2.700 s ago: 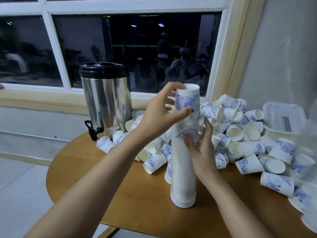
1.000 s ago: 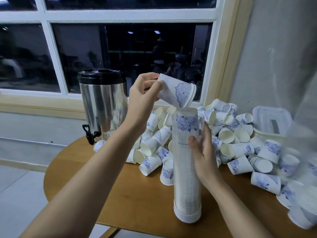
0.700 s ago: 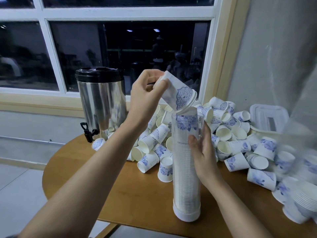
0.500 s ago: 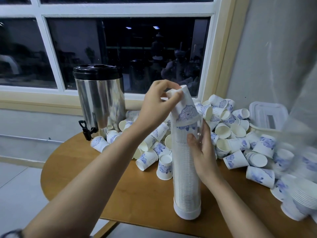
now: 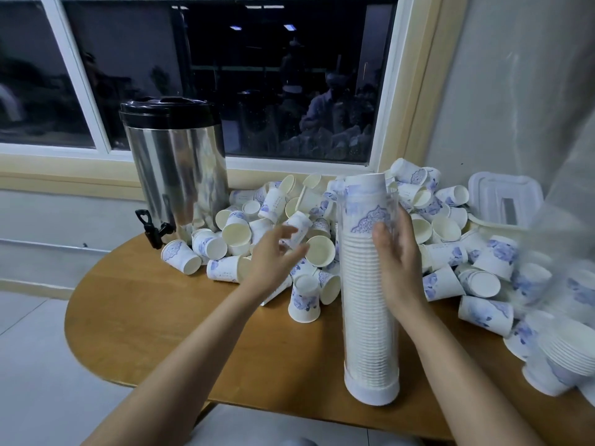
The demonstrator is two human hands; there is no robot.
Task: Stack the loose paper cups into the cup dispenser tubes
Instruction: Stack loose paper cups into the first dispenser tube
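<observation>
A clear dispenser tube (image 5: 368,304) stands upright on the round wooden table (image 5: 154,304), packed with nested white cups up to its top, where an upside-down cup (image 5: 363,185) pokes out. My right hand (image 5: 394,255) holds the tube's right side near its upper half, thumb in front. My left hand (image 5: 273,255) hovers empty, fingers spread, over the pile of loose blue-patterned paper cups (image 5: 309,220) left of the tube. One cup (image 5: 304,300) stands upside down just in front of the pile.
A steel drink urn (image 5: 175,175) with a black lid and tap stands at the table's back left. More loose cups (image 5: 476,272) lie to the right. A nested cup stack (image 5: 560,358) lies at the far right. A white plastic lid (image 5: 505,197) sits near the wall.
My left hand pushed the cup down onto the stack in the tube, let go of it, and dropped left to the loose pile. The right hand stayed on the tube.
</observation>
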